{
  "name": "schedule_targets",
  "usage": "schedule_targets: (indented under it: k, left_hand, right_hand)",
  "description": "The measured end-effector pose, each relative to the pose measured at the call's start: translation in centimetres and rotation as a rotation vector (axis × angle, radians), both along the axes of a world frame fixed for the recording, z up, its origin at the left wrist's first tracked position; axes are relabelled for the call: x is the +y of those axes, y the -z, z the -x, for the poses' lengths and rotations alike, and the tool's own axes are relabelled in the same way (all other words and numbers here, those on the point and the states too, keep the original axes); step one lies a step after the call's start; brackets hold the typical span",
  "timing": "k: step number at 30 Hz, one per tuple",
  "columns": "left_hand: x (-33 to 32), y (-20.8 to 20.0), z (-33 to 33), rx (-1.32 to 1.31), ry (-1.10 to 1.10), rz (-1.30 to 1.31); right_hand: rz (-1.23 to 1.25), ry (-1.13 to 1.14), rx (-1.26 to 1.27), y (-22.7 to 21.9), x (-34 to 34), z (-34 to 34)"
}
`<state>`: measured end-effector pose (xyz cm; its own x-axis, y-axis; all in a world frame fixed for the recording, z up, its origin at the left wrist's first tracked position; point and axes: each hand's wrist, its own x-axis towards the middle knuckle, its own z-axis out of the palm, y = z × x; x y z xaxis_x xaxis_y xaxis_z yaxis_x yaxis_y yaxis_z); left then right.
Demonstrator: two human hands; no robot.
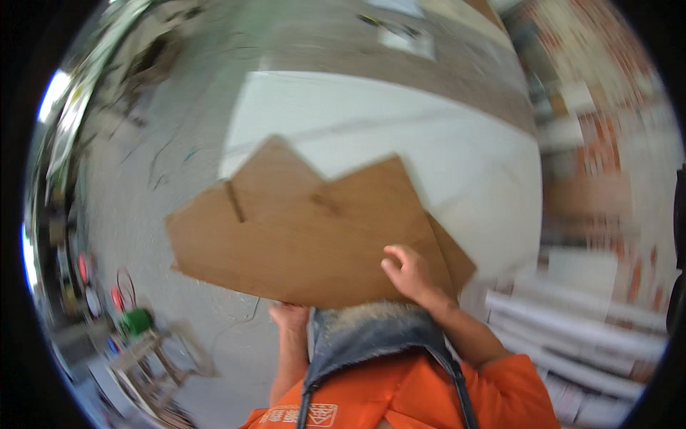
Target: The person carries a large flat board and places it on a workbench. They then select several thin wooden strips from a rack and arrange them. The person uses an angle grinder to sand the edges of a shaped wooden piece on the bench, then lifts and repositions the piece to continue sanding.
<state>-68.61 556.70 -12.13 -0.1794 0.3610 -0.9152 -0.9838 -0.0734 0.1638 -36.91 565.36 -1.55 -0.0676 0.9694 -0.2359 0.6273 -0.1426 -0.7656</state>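
Nearest: the wearer's orange shirt (400, 397), with a dusty blue apron (371, 336) over it. Brown sheet (286, 243) sits right in front of the apron, across the near left corner of the white panel (479, 164) on the bench (457, 75). Its left end sticks out past the bench's left edge, over the floor (200, 329). Can't tell if it's resting on the panel or held clear; blur.

Left hand (291, 316) is at the sheet's near edge, fingers mostly hidden; looks like a pinch or support, but can't tell how closed. Right hand (409, 274) is over the sheet's right part, thumb and index parted, nothing visibly held; contact with the face unclear.

Status: the outline is already irregular, V-notch on the far side, a dark slot-like strip near the left end. A second brown piece (455, 254) shows from under the right edge. My read: mid-handling, sheet not squared to any bench edge, so positioning looks unfinished. Can't judge how much remains.

Writing: white characters and a boxed emblem (323, 415) on the shirt front, not copied here. No readable marking seen on the brown sheet or the panel.
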Motion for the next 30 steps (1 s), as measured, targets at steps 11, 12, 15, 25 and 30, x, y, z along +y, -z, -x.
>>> schedule_targets:
  k: [11, 12, 15, 25, 30]
  left_hand:
    - [6.2, -3.2, 2.4, 0.180, 0.435, 0.098]
    - [6.3, -2.8, 2.2, 0.179, 0.434, 0.108]
    - [7.4, -1.9, -0.4, 0.167, 0.456, 0.094]
    - [6.9, -2.9, -4.8, 0.119, 0.369, -0.077]
    - [-0.5, -2.3, -0.2, 0.517, 0.624, 0.045]
  right_hand:
    - [0.334, 1.721, 0.706, 8.6, -27.6, -14.1]
    - [0.356, 1.733, 0.748, 9.2, -28.5, -13.0]
    - [0.363, 1.726, 0.862, 10.4, -28.0, -11.4]
    - [0.499, 0.958, 0.709, 6.3, -19.3, -12.8]
    - [0.657, 0.494, 0.615, 4.5, -15.8, -9.8]
